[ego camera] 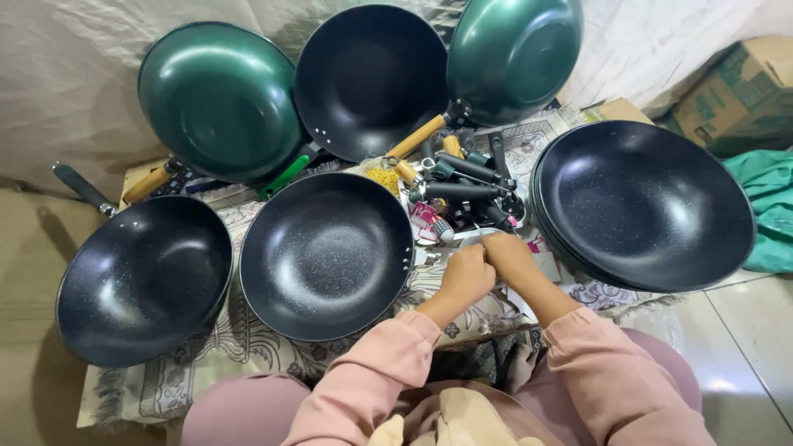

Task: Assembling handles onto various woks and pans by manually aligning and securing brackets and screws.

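Small part: My two hands meet over a small pale part (481, 239), just right of the handle-less black speckled wok (326, 254) in front of me; it is mostly hidden, so I cannot tell what kind it is.
Handling: I judge it light and stiff, easy to drop, best pinched at its edges with the fingertips.
Left hand: My left hand (465, 277) is curled into a loose fist beside the part; I cannot tell whether it has hold of anything.
Right hand: My right hand (510, 256) is bent, fingers closed down toward the part, touching the left; its grip is hidden.
Pile beyond the hands: A heap of black pan handles (467, 186) with some wooden ones, plus small packets, lies just behind the hands, right of the centre wok.
Other pans: A stack of wide black speckled woks (644, 202) sits far right of the centre wok; a black wok with a dark handle (144, 279) lies to its left; two green woks (219, 99) and one black wok lean behind it.
Surface: All rest on a patterned floral cloth (239, 347); a cardboard box (735, 91) stands far right at the back.
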